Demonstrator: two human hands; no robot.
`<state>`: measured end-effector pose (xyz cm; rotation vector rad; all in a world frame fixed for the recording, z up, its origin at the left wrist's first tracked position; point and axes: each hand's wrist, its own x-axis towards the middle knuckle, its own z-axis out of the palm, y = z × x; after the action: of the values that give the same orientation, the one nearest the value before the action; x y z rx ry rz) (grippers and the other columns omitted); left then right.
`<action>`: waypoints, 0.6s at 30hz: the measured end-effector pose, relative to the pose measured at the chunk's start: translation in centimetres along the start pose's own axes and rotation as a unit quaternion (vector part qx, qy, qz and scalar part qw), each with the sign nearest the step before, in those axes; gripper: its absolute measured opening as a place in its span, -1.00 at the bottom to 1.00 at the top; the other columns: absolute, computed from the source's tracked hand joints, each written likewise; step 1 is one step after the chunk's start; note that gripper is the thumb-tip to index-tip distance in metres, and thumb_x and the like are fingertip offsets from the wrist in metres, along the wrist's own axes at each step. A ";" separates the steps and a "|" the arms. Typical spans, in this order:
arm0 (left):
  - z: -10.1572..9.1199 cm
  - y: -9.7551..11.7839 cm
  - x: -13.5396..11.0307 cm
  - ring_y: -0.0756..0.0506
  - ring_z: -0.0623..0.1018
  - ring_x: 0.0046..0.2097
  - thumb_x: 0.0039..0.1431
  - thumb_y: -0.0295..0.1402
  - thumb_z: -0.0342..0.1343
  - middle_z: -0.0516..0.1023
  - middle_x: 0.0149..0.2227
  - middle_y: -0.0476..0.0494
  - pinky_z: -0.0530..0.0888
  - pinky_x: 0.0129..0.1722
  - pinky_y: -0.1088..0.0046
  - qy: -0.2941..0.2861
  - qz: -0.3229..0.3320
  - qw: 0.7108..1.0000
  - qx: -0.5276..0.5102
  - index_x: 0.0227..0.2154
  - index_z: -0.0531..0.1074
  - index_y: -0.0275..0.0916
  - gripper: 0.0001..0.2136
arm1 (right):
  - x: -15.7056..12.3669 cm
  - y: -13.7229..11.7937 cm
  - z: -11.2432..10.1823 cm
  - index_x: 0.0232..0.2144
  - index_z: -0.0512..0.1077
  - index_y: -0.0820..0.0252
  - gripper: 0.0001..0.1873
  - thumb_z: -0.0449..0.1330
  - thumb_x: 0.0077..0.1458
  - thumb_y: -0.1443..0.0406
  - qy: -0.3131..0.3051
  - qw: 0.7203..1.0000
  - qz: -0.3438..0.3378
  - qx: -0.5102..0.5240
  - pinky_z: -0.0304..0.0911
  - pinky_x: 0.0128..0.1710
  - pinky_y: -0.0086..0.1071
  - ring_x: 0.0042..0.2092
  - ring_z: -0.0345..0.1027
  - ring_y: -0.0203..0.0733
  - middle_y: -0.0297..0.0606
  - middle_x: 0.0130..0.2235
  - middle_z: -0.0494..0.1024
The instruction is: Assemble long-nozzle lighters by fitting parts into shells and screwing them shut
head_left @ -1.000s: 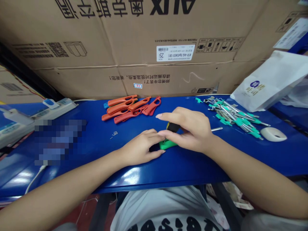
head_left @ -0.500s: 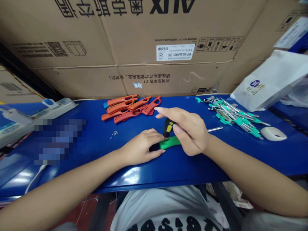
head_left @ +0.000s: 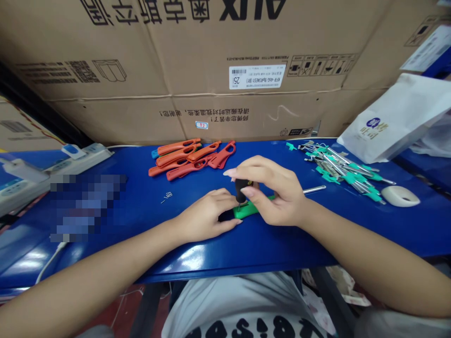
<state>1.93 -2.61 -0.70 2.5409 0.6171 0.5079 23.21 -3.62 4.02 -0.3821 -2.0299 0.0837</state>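
Observation:
A green long-nosed gas lighter [head_left: 249, 209] lies on the blue table, its metal tube [head_left: 314, 189] sticking out to the right beyond my right hand. Fingers and thumb of my left hand [head_left: 211, 213] are closed around the lighter's left end. My right hand [head_left: 276, 190] grips a short black screwdriver [head_left: 242, 188] between thumb and fingers. The screwdriver stands nearly upright, its tip on the lighter's casing near my left fingertips. Several small metal pieces [head_left: 167, 195], perhaps screws, lie left of my left hand.
Orange and red lighter casings [head_left: 186, 159] are piled at the back. Metal tubes with green parts [head_left: 347, 171] lie at the right, near a white oval object [head_left: 400, 195] and a white bag [head_left: 398, 117]. A power strip [head_left: 56, 169] sits left; a large cardboard box [head_left: 141, 70] walls the back.
The screwdriver has become more upright and turned, and my right fingers have shifted around its handle. My left hand and the lighter stay in place.

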 end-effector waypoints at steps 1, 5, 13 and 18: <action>0.1 -0.1 0.0 -0.20 0.54 -0.03 0.34 -0.28 0.15 0.62 -0.10 -0.19 0.45 0.05 0.19 0.001 -0.003 1.000 -0.001 -0.09 0.54 -0.25 -0.80 | 0.0 0.0 0.0 0.08 0.47 0.21 -0.69 0.15 0.32 0.33 0.001 1.000 -0.005 -0.024 0.47 -0.21 -0.37 -0.16 0.51 -0.21 -0.17 -0.17 0.61; 0.1 -0.1 -0.1 -0.19 0.54 -0.04 0.33 -0.27 0.17 0.62 -0.10 -0.19 0.46 0.02 0.21 0.009 -0.004 1.000 0.002 -0.07 0.53 -0.25 -0.79 | -0.1 -0.1 -0.3 0.14 0.44 0.20 -0.64 0.13 0.33 0.29 -0.030 0.995 -0.017 -0.091 0.46 -0.20 -0.36 -0.08 0.52 -0.17 -0.14 -0.09 0.61; 0.1 0.0 -0.1 -0.17 0.55 -0.09 0.33 -0.29 0.17 0.63 -0.13 -0.16 0.48 -0.04 0.26 0.018 -0.003 1.000 0.009 -0.08 0.54 -0.22 -0.81 | -0.4 0.1 -0.2 0.11 0.42 0.16 -0.63 0.21 0.31 0.18 -0.047 0.994 0.010 -0.094 0.43 -0.28 -0.43 -0.23 0.54 -0.24 -0.25 -0.22 0.62; 0.1 0.0 -0.1 -0.18 0.55 0.00 0.30 -0.33 0.19 0.62 -0.04 -0.17 0.46 0.05 0.24 0.020 0.008 1.000 0.003 -0.04 0.52 -0.22 -0.79 | -0.1 -0.3 -0.5 0.20 0.33 0.22 -0.62 -0.01 0.41 0.31 -0.085 0.996 0.007 -0.031 0.44 -0.03 -0.35 0.05 0.51 -0.19 -0.13 0.01 0.61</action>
<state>1.91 -2.68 -0.80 2.5489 0.6154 0.5639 23.57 -3.93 4.25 -0.4401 -2.2017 0.0640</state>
